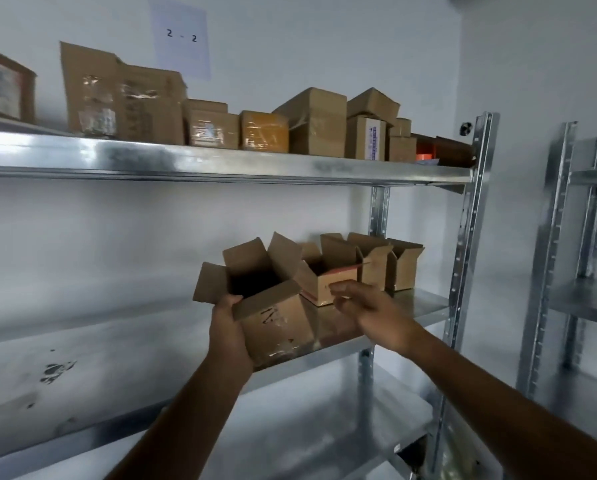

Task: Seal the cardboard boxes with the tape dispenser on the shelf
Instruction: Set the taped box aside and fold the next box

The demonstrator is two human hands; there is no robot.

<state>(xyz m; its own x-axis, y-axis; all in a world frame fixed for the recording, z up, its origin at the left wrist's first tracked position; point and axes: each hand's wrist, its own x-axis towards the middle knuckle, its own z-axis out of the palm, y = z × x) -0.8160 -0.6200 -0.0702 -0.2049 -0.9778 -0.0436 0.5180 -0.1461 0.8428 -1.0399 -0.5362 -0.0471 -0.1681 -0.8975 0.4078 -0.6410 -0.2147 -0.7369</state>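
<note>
Left hand (229,327) grips the open cardboard box (279,318) by its left wall, thumb over the rim. The box is at the middle shelf's (425,308) front edge, right of centre. Right hand (363,303) is loose, holds nothing, and is just in front of the second open box (324,289), mid-shelf.

- Left hand (229,332): fingers hidden behind the open box (273,317); only the thumb shows, on the front flap.
- Right hand (363,303): motion-blurred; cannot tell whether its fingertips touch the second box (321,289) just beyond them.
- Print (273,315) right of the left thumb: blurred, unreadable.
</note>
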